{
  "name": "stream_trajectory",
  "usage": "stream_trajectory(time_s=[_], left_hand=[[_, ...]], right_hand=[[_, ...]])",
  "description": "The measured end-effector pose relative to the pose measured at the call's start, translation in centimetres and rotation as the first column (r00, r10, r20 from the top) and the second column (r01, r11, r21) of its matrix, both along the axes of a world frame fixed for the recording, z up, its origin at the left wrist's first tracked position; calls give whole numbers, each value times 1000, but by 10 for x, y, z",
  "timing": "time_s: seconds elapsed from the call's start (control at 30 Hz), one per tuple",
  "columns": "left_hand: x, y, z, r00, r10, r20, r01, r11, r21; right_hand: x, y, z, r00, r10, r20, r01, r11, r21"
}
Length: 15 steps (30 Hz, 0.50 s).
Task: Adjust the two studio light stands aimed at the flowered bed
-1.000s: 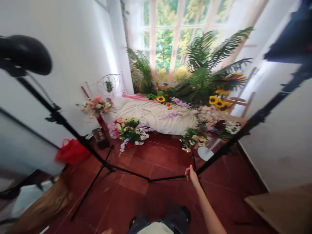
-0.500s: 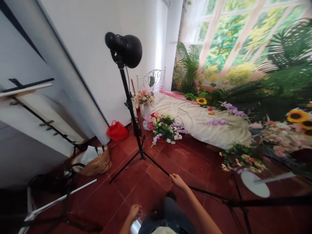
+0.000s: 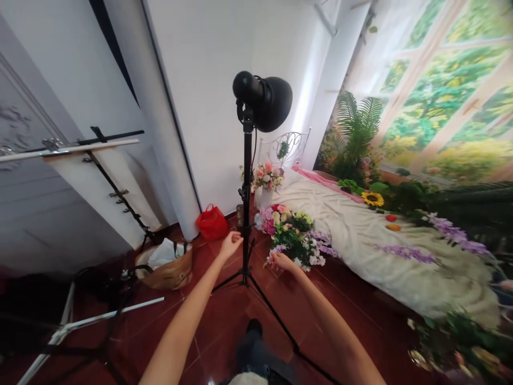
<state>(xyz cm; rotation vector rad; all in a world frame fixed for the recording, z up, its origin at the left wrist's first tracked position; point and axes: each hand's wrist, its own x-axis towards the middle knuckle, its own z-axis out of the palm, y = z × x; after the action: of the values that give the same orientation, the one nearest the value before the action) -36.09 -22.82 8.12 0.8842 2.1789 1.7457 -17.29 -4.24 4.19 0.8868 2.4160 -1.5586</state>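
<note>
A black light stand [image 3: 247, 203] rises upright in front of me. It carries a black studio lamp [image 3: 262, 101], whose reflector faces right. My left hand [image 3: 231, 245] is just left of the pole, at its lower part, with loosely bent fingers and nothing visible in them. Its fingertips come very near the pole; whether they touch it I cannot tell. On the right side, apart from the pole, my right hand [image 3: 284, 262] is held out with its fingers bent and no object showing. It overlaps the bunch of artificial flowers [image 3: 286, 227] behind it. The tripod legs [image 3: 272, 310] spread across the floor.
A bed with a cream cover [image 3: 352, 256] stands to the right. A red bag [image 3: 212, 222] and a woven basket [image 3: 172, 272] lie to the left. White poles [image 3: 116, 313] cross the floor at lower left. A sunflower [image 3: 372, 199] rests on the bed.
My right hand has let go of the tripod leg and moved up and forward. My left hand has come up from near my lap to the pole. The stand now appears farther right in view.
</note>
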Motion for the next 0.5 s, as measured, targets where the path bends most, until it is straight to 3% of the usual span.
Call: stream_trajectory(time_s=[0.1,0.2,0.3,0.5], left_hand=[[-34,57,65,991,78,-112,-61,987,149],[-50,102,103,991,88,-96,-60,962,265],[-55,126,113,996,89,-26,-75,939,335],[-62,139,107,986,152,62,-164,929,332]], right_hand=[[-63,19,20,998,52,-23,-51,998,45],[-116,38,31,999,25,-44,-20,994,111],[-160,53,31,1000,17,-6,-16,989,149],[-220,71,16,994,67,84,-86,964,251]])
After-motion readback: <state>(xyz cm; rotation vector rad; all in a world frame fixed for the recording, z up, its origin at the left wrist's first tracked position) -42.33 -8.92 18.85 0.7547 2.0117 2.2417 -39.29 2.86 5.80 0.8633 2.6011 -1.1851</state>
